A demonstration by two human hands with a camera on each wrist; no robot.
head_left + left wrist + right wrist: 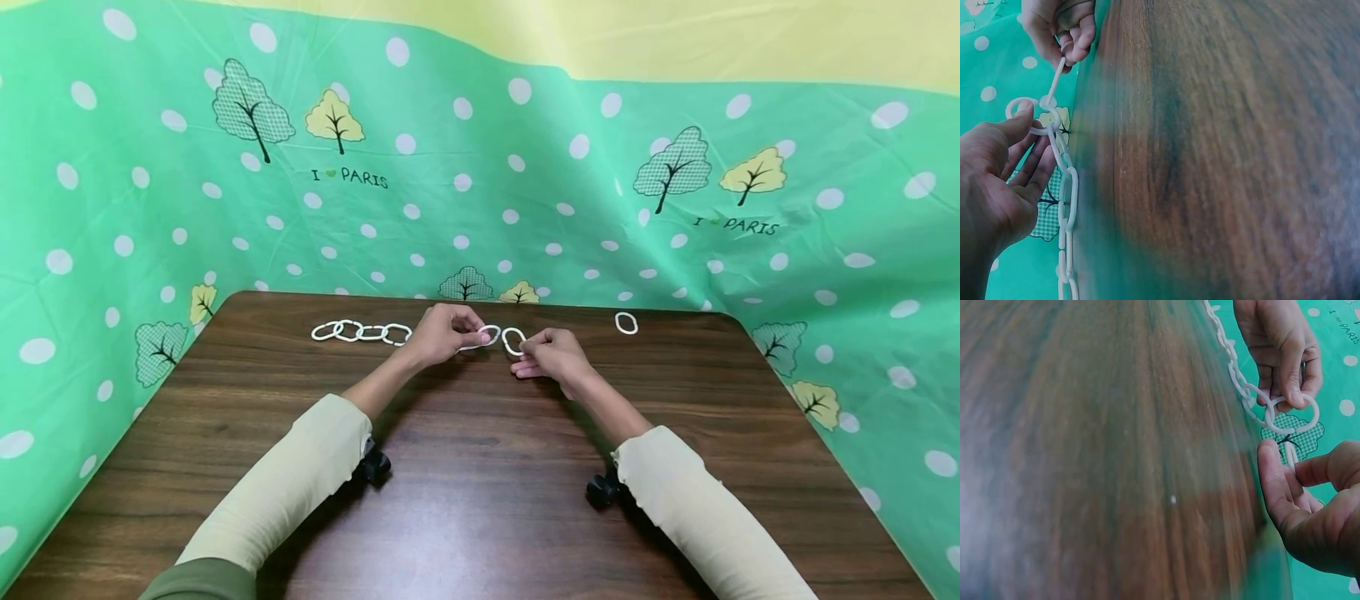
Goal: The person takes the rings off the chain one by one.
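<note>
A chain of white oval links [1074,194] runs along the back of the dark table, to the left of and behind my left hand [444,335]. This hand pinches the chain's end link [1317,415] between thumb and fingers. Facing it, my right hand [555,357] pinches a separate white link [506,341] between thumb and forefinger. In the head view a small gap shows between that link and the chain's end link. In the right wrist view, the right fingers hide much of the single link.
Another loose white link [617,323] lies near the back right of the brown wooden table [480,467]. A green dotted cloth [450,208] with printed trees hangs right behind the table's far edge. Dark mounts sit under both wrists.
</note>
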